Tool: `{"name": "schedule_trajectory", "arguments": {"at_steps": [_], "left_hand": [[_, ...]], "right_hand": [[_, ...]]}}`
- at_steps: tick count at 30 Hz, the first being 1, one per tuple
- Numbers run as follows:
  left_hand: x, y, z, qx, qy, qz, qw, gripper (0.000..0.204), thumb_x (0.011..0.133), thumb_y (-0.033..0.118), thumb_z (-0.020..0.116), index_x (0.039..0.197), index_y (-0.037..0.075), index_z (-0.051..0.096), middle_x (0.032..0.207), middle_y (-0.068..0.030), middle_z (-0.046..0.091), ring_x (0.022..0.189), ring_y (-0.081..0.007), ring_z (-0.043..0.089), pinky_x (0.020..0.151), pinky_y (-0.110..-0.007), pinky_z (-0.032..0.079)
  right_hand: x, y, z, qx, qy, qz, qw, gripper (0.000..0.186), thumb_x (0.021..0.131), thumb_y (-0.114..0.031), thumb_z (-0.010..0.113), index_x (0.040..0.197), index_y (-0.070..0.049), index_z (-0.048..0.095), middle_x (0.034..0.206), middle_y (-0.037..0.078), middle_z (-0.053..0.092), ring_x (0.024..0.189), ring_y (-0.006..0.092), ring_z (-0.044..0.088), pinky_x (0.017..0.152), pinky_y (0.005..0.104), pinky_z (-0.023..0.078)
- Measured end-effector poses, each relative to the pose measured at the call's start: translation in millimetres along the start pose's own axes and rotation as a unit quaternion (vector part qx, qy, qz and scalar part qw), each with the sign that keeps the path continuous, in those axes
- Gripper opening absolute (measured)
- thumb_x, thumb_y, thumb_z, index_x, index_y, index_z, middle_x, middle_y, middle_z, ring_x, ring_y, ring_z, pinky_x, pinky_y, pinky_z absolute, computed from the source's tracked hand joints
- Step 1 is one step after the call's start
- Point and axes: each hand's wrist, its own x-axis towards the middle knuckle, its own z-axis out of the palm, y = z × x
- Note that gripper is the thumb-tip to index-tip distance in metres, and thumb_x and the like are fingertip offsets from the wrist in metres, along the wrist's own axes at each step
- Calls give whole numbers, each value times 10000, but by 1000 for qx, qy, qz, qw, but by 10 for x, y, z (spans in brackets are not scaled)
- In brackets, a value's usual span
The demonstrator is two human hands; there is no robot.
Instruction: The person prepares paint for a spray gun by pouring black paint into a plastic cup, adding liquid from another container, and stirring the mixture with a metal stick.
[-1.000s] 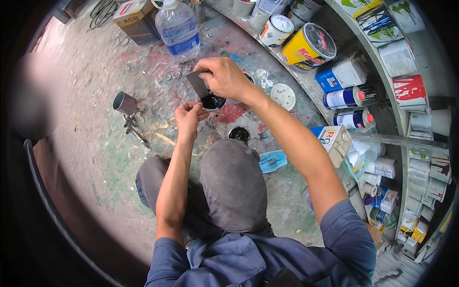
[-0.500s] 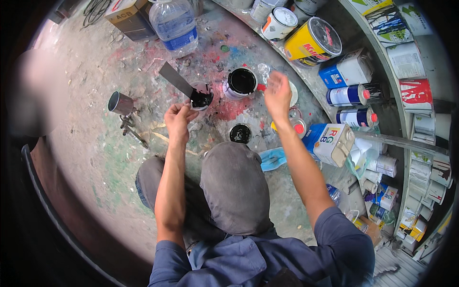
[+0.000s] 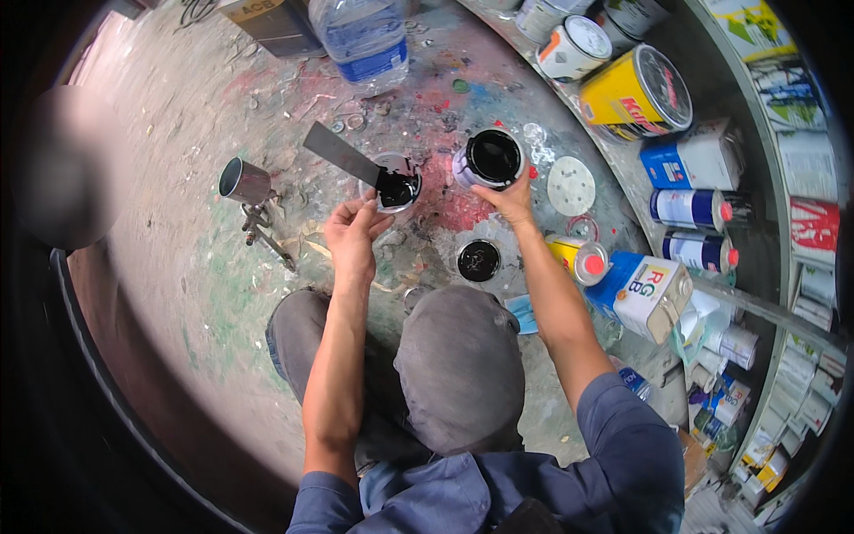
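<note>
My left hand (image 3: 351, 233) is closed, thumb and fingertips pinched at the near-left rim of a clear plastic cup (image 3: 415, 169) with black paint in it. A flat grey spatula (image 3: 342, 156) leans out of the cup toward the upper left, its lower end in the paint. To the right, my right hand (image 3: 509, 198) is wrapped around the near right side of a white paint can (image 3: 462, 169), open at the top and filled with black paint. Nearer me, below the can, a small round container (image 3: 479, 260) with a black inside sits on the floor.
A spray gun (image 3: 245, 182) stands at the left. A water jug (image 3: 360, 40) and a metal tin (image 3: 276, 27) are at the back. On the right lie a holed white disc (image 3: 571, 185), a yellow can (image 3: 569, 254) and a blue-white tin (image 3: 636, 294), beside shelves with several cans.
My right hand, open and apart from the can half a second ago, has come to it and now grips it. My left hand stays at the cup. The whole view has shifted somewhat.
</note>
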Motion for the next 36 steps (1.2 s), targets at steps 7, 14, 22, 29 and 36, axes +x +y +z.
{"name": "schedule_trajectory", "arguments": {"at_steps": [7, 14, 22, 29, 36], "left_hand": [[42, -74, -11, 4, 11, -23, 1000, 58, 927, 11, 603, 931, -45, 589, 1234, -221, 622, 774, -183, 693, 704, -310, 625], [168, -208, -12, 25, 36, -10, 999, 72, 932, 23, 613, 920, -42, 586, 1160, -199, 653, 796, -177, 687, 717, -321, 624], [203, -319, 40, 43, 29, 42, 998, 78, 933, 31, 623, 896, -23, 581, 871, -98, 657, 779, -171, 677, 720, -318, 617], [161, -313, 98, 46, 25, 63, 997, 93, 922, 26, 637, 863, -5, 572, 863, -80, 645, 770, -145, 657, 708, -306, 617], [137, -329, 122, 75, 17, 67, 995, 109, 920, 35, 644, 846, -7, 576, 847, -63, 629, 763, -135, 648, 699, -294, 616]], "right_hand": [[110, -88, 68, 17, -15, -30, 999, 1052, 497, -217, 962, 1342, -65, 356, 1273, 122, 556, 1201, 246, 558, 1038, 381, 444], [129, -571, 93, -3, -36, -74, 997, 1013, 533, -198, 954, 1332, -35, 353, 1216, 123, 588, 1135, 252, 598, 997, 381, 466], [205, -1208, 100, -133, -89, -183, 970, 976, 511, -165, 935, 1333, -36, 426, 1273, 169, 551, 1186, 332, 559, 1011, 422, 450], [297, -1481, 95, -192, -103, -276, 936, 947, 510, -213, 957, 1303, -44, 467, 1251, 151, 572, 1156, 319, 583, 981, 395, 475], [291, -1648, 106, -211, -107, -282, 930, 942, 492, -146, 912, 1313, -46, 463, 1260, 162, 566, 1176, 348, 561, 1008, 416, 448]]}}
